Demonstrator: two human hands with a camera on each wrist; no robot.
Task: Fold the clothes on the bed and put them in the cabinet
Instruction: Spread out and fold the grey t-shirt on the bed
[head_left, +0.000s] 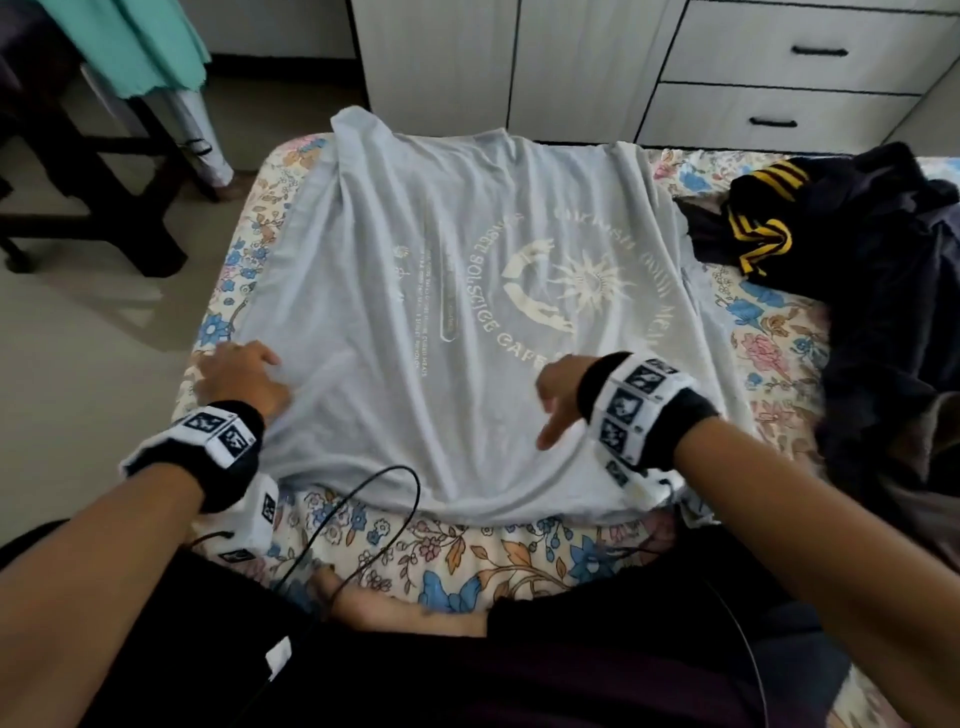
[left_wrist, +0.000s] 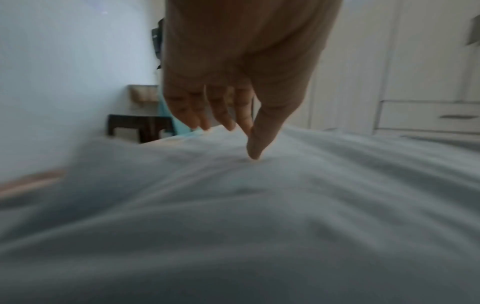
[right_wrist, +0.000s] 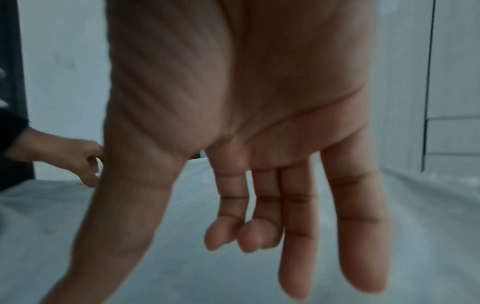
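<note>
- Two hands are working a pale grey T-shirt (head_left: 467, 291) that is lying spread, print up, across a floral-sheeted bed (head_left: 415, 551) in the head view; a white cabinet (head_left: 779, 67) with drawers is standing just beyond the far edge, and a dark heap of clothes (head_left: 852, 249) is sitting on the bed to the right, with a dark wooden chair (head_left: 93, 171) on the tiled floor at left.
- The left hand (head_left: 241, 376) is resting at the shirt's near-left edge, while the right hand (head_left: 558, 400) is hovering over its near-right part, fingers loose.
- Seen from the left wrist, the left hand (left_wrist: 233, 82) is reaching down with straight fingers, its thumb tip touching the blurred shirt (left_wrist: 285, 205).
- Seen from the right wrist, the right hand (right_wrist: 259, 123) is hanging released above the shirt (right_wrist: 182, 267), two fingers slightly bent, grasping nothing.
</note>
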